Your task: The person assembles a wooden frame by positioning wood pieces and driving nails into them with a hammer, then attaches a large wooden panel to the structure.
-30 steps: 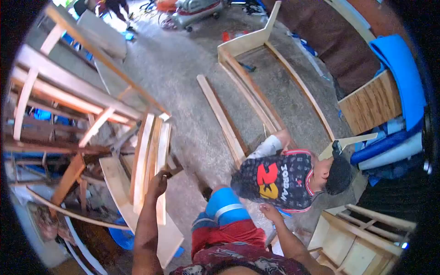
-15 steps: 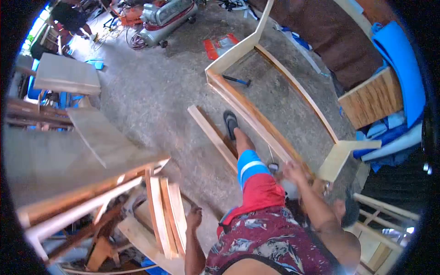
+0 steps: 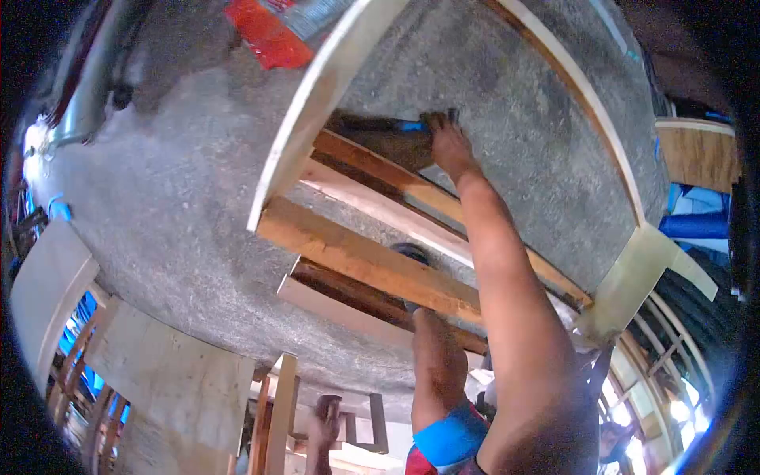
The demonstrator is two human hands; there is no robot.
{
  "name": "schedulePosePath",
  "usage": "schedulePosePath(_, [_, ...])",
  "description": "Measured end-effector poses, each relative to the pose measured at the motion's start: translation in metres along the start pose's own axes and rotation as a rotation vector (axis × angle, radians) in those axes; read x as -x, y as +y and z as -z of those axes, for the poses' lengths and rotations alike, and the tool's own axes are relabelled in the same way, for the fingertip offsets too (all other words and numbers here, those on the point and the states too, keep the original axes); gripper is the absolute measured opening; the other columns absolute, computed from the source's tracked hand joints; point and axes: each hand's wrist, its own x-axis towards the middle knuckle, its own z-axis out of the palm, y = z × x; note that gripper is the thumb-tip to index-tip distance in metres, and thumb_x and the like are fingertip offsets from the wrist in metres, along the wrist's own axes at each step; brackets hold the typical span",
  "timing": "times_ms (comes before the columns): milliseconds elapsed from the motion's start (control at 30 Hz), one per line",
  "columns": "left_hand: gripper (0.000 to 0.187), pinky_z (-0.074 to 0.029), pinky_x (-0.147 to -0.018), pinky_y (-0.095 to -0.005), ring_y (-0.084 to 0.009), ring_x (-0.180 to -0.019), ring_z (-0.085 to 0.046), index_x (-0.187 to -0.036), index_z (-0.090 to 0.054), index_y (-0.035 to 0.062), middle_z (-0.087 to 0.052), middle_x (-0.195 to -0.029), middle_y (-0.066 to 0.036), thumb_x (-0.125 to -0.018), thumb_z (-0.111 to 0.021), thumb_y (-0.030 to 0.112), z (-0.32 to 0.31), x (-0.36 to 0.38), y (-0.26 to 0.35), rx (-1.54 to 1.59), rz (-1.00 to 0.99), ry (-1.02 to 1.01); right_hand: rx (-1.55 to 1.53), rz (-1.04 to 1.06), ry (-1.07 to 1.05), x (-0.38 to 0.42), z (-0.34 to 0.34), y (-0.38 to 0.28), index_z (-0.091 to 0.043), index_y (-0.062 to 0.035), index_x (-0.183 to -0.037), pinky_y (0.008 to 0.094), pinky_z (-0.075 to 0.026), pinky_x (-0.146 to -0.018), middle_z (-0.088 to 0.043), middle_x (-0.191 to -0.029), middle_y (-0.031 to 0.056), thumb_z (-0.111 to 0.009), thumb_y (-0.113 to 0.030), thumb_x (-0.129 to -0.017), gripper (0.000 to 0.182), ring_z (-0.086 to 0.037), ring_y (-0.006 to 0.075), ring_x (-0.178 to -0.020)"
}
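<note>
My right hand (image 3: 453,150) reaches down to the floor inside a wooden frame, its fingers closed around a hammer (image 3: 384,124) near the head. The hammer has a dark handle with a blue band and lies across the concrete. The wooden frame (image 3: 372,257) has long rails, a pale end board (image 3: 297,131) and a curved far rail (image 3: 582,87). My left hand (image 3: 323,423) is low in the view with its fingers curled, beside upright wood strips (image 3: 279,416); whether it holds anything is hidden.
A loose wood board (image 3: 340,313) lies on the floor near my leg. Plywood-topped work (image 3: 170,372) stands at left. A red packet (image 3: 269,39) lies beyond the frame. A tank on wheels (image 3: 79,103) is at upper left. Another person (image 3: 616,439) is partly visible at lower right.
I have bent forward, and the view is closer to the frame. My right hand has moved from the near rail to the hammer inside the frame and closed on it.
</note>
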Motion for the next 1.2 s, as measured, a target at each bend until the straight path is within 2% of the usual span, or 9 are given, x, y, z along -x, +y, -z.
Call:
schedulePosePath(233, [0.022, -0.044, -0.06, -0.0282, -0.0121, -0.066, -0.053, -0.094, -0.059, 0.0025, -0.059, -0.075, -0.004, -0.095, -0.049, 0.022, -0.004, 0.0, -0.053, 0.052, 0.003, -0.105, 0.322, 0.198, -0.519, 0.006, 0.04, 0.032, -0.05, -0.0035, -0.116, 0.0438, -0.042, -0.087, -0.062, -0.104, 0.0216, -0.049, -0.014, -0.085, 0.032, -0.055, 0.036, -0.108])
schedulePosePath(300, [0.02, -0.043, -0.06, -0.0273, -0.0108, -0.066, -0.051, -0.094, -0.06, 0.0033, -0.058, -0.075, -0.002, -0.094, -0.051, 0.021, -0.01, 0.023, -0.058, 0.169, 0.068, -0.125, 0.169, -0.306, -0.711, 0.028, 0.099, 0.017, -0.047, -0.0018, -0.117, 0.0462, -0.043, -0.085, -0.065, -0.096, 0.0223, -0.048, -0.022, -0.088, 0.036, -0.061, 0.0373, -0.098])
schedulePosePath(433, [0.02, -0.044, -0.065, -0.0269, -0.0108, -0.069, -0.051, -0.095, -0.061, 0.0018, -0.056, -0.075, 0.0, -0.093, -0.053, 0.021, -0.011, 0.069, -0.036, 0.171, -0.118, -0.174, -0.372, -0.918, -0.061, 0.101, 0.215, -0.032, -0.041, -0.0048, -0.126, 0.0525, -0.048, -0.062, -0.064, -0.077, 0.0213, -0.051, -0.027, -0.086, 0.047, -0.063, 0.0397, -0.068])
schedulePosePath(500, [0.023, -0.042, -0.07, -0.0265, -0.0103, -0.075, -0.049, -0.107, -0.058, 0.0013, -0.055, -0.083, 0.0, -0.093, -0.053, 0.019, -0.008, 0.096, 0.002, 0.12, -0.24, -0.116, -0.552, -0.688, 0.255, 0.174, 0.278, -0.081, -0.026, -0.0086, -0.14, 0.0497, -0.049, -0.063, -0.064, -0.081, 0.0222, -0.048, -0.021, -0.088, 0.058, -0.062, 0.0385, -0.067])
schedulePosePath(667, [0.04, -0.039, -0.089, -0.0282, -0.0146, -0.101, -0.051, -0.123, -0.049, 0.0012, -0.057, -0.109, -0.007, -0.091, -0.057, 0.023, -0.024, 0.24, 0.036, 0.352, -0.85, -0.32, -2.151, -0.864, 0.163, 0.423, 0.493, -0.261, -0.056, -0.0058, -0.109, 0.0331, -0.049, -0.055, -0.055, -0.072, 0.0047, -0.041, -0.035, -0.097, 0.035, -0.058, 0.0158, -0.06])
schedulePosePath(767, [0.039, -0.04, -0.089, -0.0286, -0.0149, -0.101, -0.051, -0.122, -0.049, 0.0013, -0.057, -0.108, -0.007, -0.091, -0.057, 0.023, -0.058, 0.31, 0.019, 0.073, -0.958, -0.509, -1.483, -0.385, 0.21, 0.579, 0.548, -0.311, -0.053, -0.0005, -0.106, 0.0287, -0.048, -0.058, -0.058, -0.074, 0.0064, -0.051, -0.018, -0.093, 0.022, -0.056, 0.0158, -0.061])
schedulePosePath(867, [0.038, -0.04, -0.089, -0.029, -0.0154, -0.1, -0.052, -0.121, -0.05, 0.0014, -0.058, -0.108, -0.007, -0.09, -0.057, 0.023, -0.065, 0.379, -0.076, -0.241, -1.009, -0.629, -2.078, -0.195, 0.249, 0.679, 0.635, -0.327, -0.055, -0.0005, -0.094, 0.0305, -0.045, -0.057, -0.056, -0.072, 0.0037, -0.055, -0.013, -0.091, 0.013, -0.053, 0.0146, -0.065])
schedulePosePath(1100, [0.036, -0.041, -0.09, -0.0301, -0.0165, -0.1, -0.053, -0.119, -0.053, 0.0016, -0.059, -0.106, -0.008, -0.09, -0.056, 0.024, -0.195, 0.497, -0.187, -1.069, -0.992, -0.874, -0.904, -0.27, 0.267, 0.961, 0.686, -0.243, -0.055, -0.0031, -0.08, 0.0417, -0.047, -0.059, -0.056, -0.067, 0.0178, -0.065, -0.038, -0.082, 0.036, -0.059, 0.0331, -0.068])
schedulePosePath(1200, [0.036, -0.041, -0.09, -0.0306, -0.0169, -0.1, -0.054, -0.117, -0.054, 0.0017, -0.06, -0.105, -0.009, -0.09, -0.056, 0.024, -0.315, 0.541, -0.237, -1.344, -0.954, -0.908, -0.942, -0.287, 0.77, 1.103, 0.653, -0.211, -0.054, -0.0047, -0.085, 0.044, -0.047, -0.063, -0.056, -0.071, 0.0151, -0.068, -0.03, -0.078, 0.03, -0.059, 0.0377, -0.073])
